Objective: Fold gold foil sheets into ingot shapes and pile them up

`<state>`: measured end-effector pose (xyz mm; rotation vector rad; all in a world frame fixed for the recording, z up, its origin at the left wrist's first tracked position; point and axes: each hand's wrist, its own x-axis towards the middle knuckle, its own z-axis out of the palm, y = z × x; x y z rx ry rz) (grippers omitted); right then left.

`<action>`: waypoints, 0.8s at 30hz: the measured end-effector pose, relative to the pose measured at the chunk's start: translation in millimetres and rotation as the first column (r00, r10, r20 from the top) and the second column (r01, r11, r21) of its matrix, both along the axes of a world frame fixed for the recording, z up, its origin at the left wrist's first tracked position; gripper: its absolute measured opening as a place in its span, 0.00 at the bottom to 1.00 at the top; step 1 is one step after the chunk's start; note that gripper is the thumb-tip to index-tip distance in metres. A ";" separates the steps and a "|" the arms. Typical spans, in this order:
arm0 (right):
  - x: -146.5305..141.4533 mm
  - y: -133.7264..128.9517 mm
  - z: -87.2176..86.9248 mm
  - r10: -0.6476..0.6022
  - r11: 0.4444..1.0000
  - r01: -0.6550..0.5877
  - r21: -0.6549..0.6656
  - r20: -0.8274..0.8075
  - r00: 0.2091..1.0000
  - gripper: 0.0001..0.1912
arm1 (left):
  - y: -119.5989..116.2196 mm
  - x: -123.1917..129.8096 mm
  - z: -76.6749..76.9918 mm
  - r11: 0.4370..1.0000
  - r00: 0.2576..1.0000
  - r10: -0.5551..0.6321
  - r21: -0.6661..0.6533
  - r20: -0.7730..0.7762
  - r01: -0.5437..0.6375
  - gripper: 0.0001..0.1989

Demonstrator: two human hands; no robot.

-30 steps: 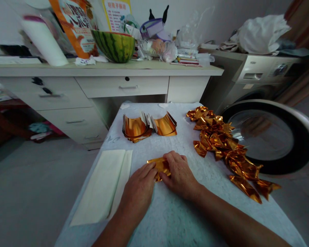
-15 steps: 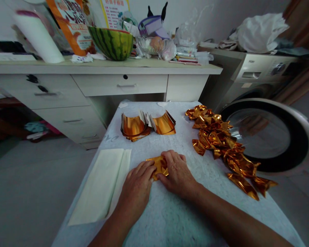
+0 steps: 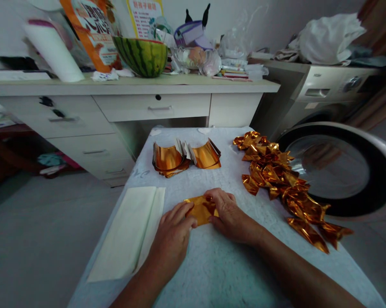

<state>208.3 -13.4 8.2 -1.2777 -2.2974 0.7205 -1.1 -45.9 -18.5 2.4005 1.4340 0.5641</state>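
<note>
A small gold foil sheet (image 3: pixel 200 210) lies on the cloth-covered table, between my two hands. My left hand (image 3: pixel 175 226) grips its left edge, fingers on top and thumb at the near side. At the right edge, my right hand (image 3: pixel 228 214) pinches the foil with thumb and curled fingers. Beyond them stand two curved stacks of gold sheets, a left stack (image 3: pixel 169 159) and a right stack (image 3: pixel 206 155). Folded pale paper (image 3: pixel 125 231) is left of my left hand. A heap of folded gold foil pieces (image 3: pixel 276 175) spreads along the right side.
Behind the table (image 3: pixel 231 273) is a white desk (image 3: pixel 183 87) bearing a cut watermelon (image 3: pixel 143 55), an orange bag (image 3: pixel 96 36) and plastic bags. A washing machine's round door (image 3: pixel 334 169) hangs open close to the table's right edge.
My right hand has shifted slightly right, and more of the gold foil shows between my hands. My left thumb now rests nearer the foil's front edge. The view has shifted slightly.
</note>
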 end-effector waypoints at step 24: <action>4.5 0.5 2.3 -0.104 0.994 0.098 0.044 0.159 0.982 0.30 | -6.9 4.1 8.3 0.998 0.999 0.049 -0.051 0.023 -0.048 0.15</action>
